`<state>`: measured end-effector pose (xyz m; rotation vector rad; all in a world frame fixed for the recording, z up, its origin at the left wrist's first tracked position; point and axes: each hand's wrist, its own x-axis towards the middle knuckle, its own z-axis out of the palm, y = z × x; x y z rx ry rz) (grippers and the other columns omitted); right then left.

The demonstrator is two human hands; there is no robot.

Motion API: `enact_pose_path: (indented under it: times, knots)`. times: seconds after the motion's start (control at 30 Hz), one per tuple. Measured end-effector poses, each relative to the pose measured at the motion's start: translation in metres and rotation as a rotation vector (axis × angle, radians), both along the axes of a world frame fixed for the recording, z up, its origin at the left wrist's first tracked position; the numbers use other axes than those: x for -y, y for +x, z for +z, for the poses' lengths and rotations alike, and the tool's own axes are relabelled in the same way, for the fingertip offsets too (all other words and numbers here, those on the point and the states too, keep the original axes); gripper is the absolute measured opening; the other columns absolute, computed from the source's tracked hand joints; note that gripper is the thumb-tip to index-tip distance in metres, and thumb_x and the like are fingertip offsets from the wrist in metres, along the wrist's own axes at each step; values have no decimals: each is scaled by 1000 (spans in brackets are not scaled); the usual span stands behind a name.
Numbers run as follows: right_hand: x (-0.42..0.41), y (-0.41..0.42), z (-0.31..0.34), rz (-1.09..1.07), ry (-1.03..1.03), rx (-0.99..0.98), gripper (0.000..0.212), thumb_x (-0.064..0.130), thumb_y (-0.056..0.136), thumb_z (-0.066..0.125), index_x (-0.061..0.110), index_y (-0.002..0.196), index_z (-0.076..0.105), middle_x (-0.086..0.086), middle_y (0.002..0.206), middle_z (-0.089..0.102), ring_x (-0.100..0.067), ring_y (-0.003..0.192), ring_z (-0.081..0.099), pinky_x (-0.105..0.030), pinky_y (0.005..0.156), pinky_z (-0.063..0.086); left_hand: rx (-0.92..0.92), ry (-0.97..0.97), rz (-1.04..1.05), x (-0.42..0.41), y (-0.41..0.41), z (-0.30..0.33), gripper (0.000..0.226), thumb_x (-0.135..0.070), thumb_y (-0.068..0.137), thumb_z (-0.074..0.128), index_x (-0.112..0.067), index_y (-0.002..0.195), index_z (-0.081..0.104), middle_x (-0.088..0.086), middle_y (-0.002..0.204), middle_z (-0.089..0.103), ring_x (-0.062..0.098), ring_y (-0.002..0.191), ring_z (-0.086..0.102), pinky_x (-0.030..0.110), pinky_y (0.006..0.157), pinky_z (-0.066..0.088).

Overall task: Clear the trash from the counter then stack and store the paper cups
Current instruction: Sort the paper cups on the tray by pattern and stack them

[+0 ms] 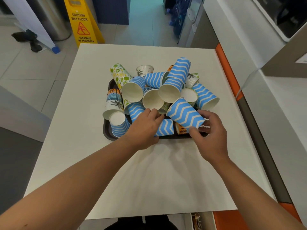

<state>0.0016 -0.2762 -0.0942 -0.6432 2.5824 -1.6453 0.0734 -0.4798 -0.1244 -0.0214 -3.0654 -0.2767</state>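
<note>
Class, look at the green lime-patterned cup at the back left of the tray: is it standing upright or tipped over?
Tipped over. The lime-patterned cup lies slanted against the tray edge and other cups.

Yellow floor sign reads "CAUTION WET FLOOR, CLEANING IN PROGRESS".

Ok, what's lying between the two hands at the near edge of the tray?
In the head view, between the left hand and right hand lies a blue zigzag cup on its side, then an orange-patterned cup, both on the dark tray.
</note>
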Motion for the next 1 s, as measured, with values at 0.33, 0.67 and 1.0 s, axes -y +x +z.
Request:
enact_pose_path:
  times: [0.33,0.67,1.0]
  knots:
    - [-1,0,-4,-1,12,-8,45,25,69,66,29,113,55,5,112,59,-10,93,61,-21,77,52,-122,370,242,9,24,-7,61,-30,66,78,-14,118,52,3,109,56,25,96,50,37,83,43]
    - [20,7,-1,23,6,-53,51,36,67,60,24,117,59,21,105,50,-13,98,58,-17,73,50,-259,830,452,15,39,14,61,-27,67,81,-28,117,46,-11,109,60,0,99,58,20,83,49]
    - [60,12,23,31,-56,-68,46,40,73,54,20,114,60,4,108,54,-12,98,57,-35,82,51,-626,824,619,51,76,52,60,-16,70,83,-29,116,46,-19,108,59,-3,94,59,12,74,49]
